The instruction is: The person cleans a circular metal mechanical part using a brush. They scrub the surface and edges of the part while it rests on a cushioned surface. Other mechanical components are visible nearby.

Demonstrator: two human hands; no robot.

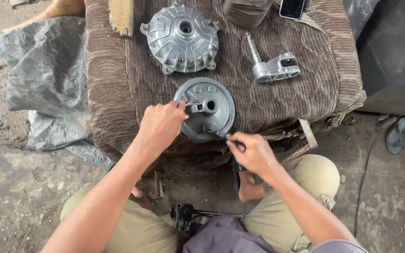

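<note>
Fingers of the left hand [161, 125] pinch the left rim of a round grey metal plate [210, 108], thumb and forefinger closed on its edge beside a small raised lever fitting. The right hand [254, 152] has its grip narrowed on a thin dark tool [230, 139] (only a short length shows, so its kind is hard to tell), the tip meeting the plate's near edge.

The plate lies flat on the near part of a table covered in brown ribbed cloth [113, 79]. It looks like cast metal: stiff, fairly heavy for its size, and unlikely to bend or chip in the hand. Its dull surface may be a little slick, so the rim or the central hub would give the surest hold. It shows a central bore, a raised boss near the front and three round studs along the far side.

Farther on the table sits a larger ribbed metal hub [182, 38], with a finned cylinder [246, 11] and a phone [291, 8] at the far right. A metal bracket with a shaft [273, 66] lies to the right. Grey plastic sheeting [43, 79] covers the ground at left.
</note>
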